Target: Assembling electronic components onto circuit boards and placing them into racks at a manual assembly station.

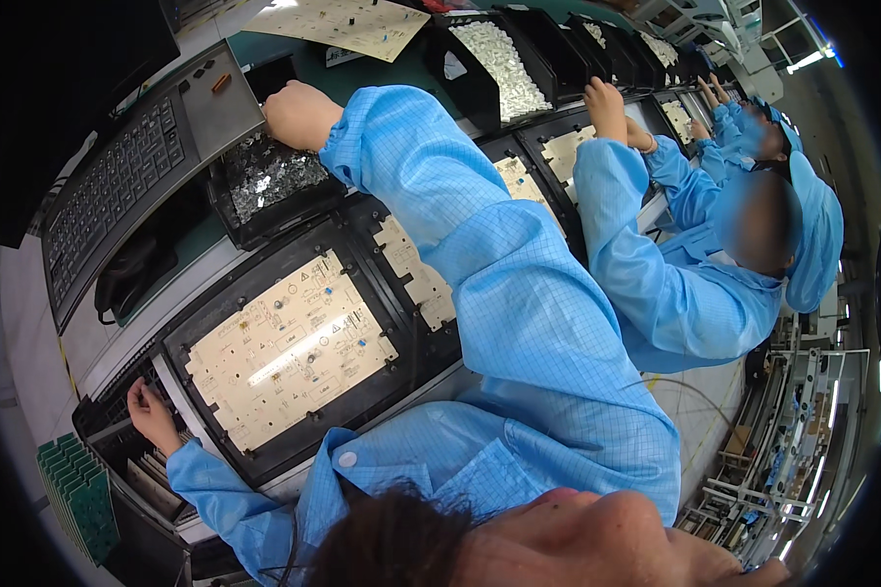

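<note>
Beige circuit board (pixel 289 347) in black tray (pixel 382 386)

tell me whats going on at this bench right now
A person in a blue coat works over a cream circuit board lying in a black carrier tray. Their right hand reaches into a black bin of small metal parts; their left hand rests at a rack of slotted parts. Co-workers further along reach for their own boards.
</note>
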Available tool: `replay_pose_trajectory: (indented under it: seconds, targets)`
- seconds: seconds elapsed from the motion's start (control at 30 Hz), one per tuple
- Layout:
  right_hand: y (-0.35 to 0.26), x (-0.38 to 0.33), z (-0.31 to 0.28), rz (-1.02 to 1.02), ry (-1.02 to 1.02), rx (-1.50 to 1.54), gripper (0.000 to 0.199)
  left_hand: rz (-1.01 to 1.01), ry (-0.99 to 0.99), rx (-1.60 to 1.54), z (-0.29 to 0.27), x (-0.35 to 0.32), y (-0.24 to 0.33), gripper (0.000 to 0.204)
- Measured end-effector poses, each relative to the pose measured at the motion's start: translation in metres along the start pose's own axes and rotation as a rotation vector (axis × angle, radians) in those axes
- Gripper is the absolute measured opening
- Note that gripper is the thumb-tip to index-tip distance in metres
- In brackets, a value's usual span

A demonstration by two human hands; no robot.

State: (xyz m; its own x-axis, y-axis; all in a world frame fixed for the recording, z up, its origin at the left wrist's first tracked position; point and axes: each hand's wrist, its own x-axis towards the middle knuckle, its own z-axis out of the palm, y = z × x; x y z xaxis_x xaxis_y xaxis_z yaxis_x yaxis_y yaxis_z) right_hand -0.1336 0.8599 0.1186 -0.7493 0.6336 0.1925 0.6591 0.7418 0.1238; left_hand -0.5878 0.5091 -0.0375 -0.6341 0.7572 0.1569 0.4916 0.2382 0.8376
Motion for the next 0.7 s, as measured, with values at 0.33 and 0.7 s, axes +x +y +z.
replay_pose_trajectory:
  seconds: [0.33, 0.7]
  targets:
    - [-0.006, 0.001, 0.000, -0.020, -0.066, -0.062, 0.018, 0.015, 0.058, 0.208, -0.027, 0.006, -0.030, 0.025]
    - [-0.005, 0.007, -0.002, -0.055, -0.200, -0.177, 0.022, 0.070, 0.013, 0.225, -0.030, 0.017, -0.015, 0.024]
